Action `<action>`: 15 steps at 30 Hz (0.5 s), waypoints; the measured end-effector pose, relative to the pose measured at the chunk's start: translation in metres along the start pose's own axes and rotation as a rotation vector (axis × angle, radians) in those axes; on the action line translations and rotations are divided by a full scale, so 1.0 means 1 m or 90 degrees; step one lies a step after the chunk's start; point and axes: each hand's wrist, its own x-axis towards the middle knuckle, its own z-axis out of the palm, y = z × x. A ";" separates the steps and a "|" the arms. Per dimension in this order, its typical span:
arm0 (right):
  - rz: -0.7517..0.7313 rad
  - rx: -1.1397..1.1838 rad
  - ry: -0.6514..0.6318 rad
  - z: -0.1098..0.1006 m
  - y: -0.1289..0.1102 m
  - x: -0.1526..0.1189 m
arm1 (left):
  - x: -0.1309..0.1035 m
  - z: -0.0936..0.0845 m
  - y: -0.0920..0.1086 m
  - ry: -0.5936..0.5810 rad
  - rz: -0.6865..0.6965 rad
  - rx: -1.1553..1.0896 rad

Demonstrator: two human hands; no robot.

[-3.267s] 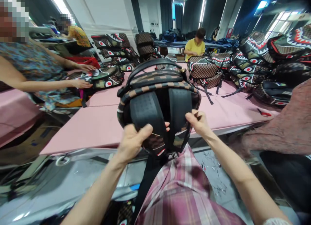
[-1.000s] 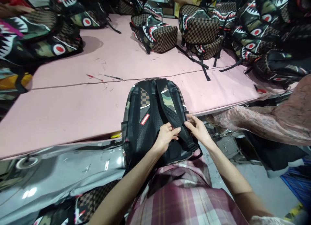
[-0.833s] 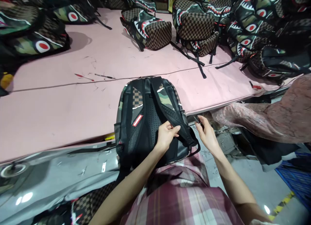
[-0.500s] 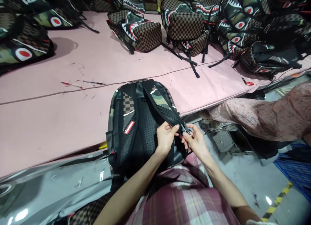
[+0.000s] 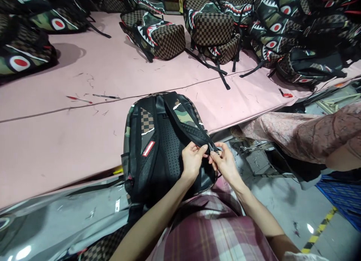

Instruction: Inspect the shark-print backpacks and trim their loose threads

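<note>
Backpack (image 5: 158,140) lies back-up over the table's (image 5: 56,140) near edge; left hand (image 5: 191,161) pinches the strap (image 5: 194,132) end, right hand (image 5: 224,164) grips a small tool — seemingly trimming — so steady, fine fingerwork looks needed.

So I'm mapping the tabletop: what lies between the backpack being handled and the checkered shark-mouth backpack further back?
In the head view, only bare pink table with its seam and thread scraps lies between the backpack and the checkered backpack.

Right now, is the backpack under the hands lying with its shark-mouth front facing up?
No, the backpack lies back panel up, black mesh padding and shoulder strap showing.
</note>
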 end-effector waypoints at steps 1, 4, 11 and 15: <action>0.002 0.014 0.004 0.000 0.000 -0.001 | 0.000 0.000 0.000 0.002 -0.001 -0.003; 0.004 0.056 0.012 0.001 0.002 -0.003 | 0.000 0.001 -0.002 0.004 0.002 -0.009; -0.003 0.066 -0.002 0.004 0.000 -0.003 | 0.001 0.001 -0.006 -0.002 0.008 -0.016; 0.002 0.055 -0.014 0.003 -0.001 0.000 | 0.000 0.000 -0.005 -0.002 0.012 -0.019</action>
